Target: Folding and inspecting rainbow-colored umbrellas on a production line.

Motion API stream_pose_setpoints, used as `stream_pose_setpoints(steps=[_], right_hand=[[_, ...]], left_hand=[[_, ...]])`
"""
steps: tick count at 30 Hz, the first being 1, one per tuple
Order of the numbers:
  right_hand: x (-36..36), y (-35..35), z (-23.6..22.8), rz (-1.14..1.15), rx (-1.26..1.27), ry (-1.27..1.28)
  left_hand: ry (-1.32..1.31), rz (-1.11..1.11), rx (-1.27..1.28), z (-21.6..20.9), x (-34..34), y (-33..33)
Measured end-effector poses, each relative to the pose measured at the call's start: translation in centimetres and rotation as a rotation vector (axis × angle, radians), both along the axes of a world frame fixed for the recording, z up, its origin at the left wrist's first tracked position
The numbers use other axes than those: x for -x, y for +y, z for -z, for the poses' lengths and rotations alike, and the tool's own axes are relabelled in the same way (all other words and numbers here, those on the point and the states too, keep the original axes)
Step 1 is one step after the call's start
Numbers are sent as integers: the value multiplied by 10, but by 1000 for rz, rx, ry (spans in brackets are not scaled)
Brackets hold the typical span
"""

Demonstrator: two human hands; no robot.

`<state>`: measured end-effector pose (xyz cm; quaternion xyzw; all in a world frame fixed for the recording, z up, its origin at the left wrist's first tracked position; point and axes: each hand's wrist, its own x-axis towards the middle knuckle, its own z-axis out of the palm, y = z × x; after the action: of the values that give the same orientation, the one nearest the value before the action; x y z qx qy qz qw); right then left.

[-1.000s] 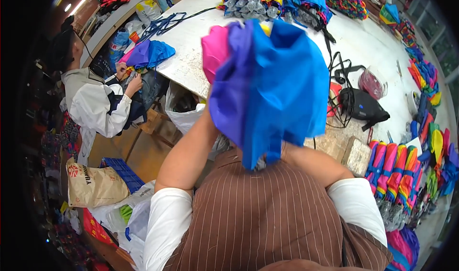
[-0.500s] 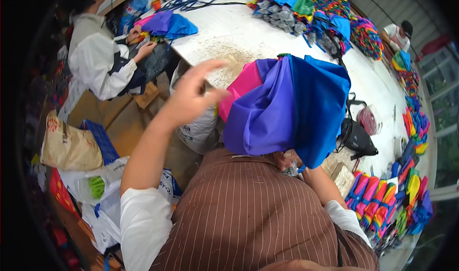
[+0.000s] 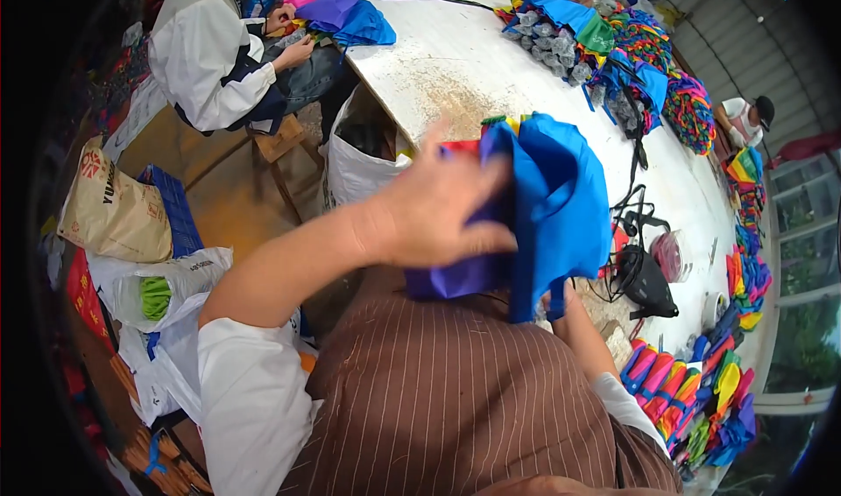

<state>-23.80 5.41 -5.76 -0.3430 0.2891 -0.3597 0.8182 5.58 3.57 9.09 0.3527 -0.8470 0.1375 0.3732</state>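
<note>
In front of my apron a rainbow folding umbrella [image 3: 568, 203] stands with its loose cloth partly gathered. Blue and purple panels face me, with bits of red, yellow and green at the top. My left hand [image 3: 434, 203] lies across the purple side, blurred by motion, its thumb and fingers spread apart. Low on the umbrella, my right hand [image 3: 563, 302] is closed around its end; the cloth hides most of those fingers.
A white table [image 3: 438, 54] carries piles of rainbow umbrellas [image 3: 561, 45], a black bag [image 3: 646, 279] and rolled umbrellas [image 3: 670, 378]. A co-worker [image 3: 215, 54] handles another umbrella at the left. White sacks [image 3: 363, 168] and a paper bag [image 3: 118, 203] stand below.
My left hand has swung right, from beside the pink and purple panels onto the cloth. The canopy has turned and drawn in narrower, hiding the pink panel. The view has shifted slightly.
</note>
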Motion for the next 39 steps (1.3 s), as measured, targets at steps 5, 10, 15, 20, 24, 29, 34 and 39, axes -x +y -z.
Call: stream_pose_setpoints(steps=[5,10,15,20,24,29,34,39], right_hand=[[13,-18,-10,152,-22,99],[35,-31,4,-80,930,982],[20,-51,-44,138,1329,1437],[24,-62,-33,118,1086,1417],[82,-78,63,304,186,136],[64,-52,4,-58,1392,1860],[-37,-67,-72,37,1093,1013],[-13,-43,-92,146,1301,897]], left_hand=[[285,269,-625,-20,-42,12],[491,252,-722,-31,-47,22],[485,504,-956,-42,-33,28],[177,-39,-290,-22,-36,-4],[211,424,-371,-19,-1,5],[560,363,-756,-48,-32,11],[54,330,-340,-4,14,-1],[935,840,-937,-45,-24,6]])
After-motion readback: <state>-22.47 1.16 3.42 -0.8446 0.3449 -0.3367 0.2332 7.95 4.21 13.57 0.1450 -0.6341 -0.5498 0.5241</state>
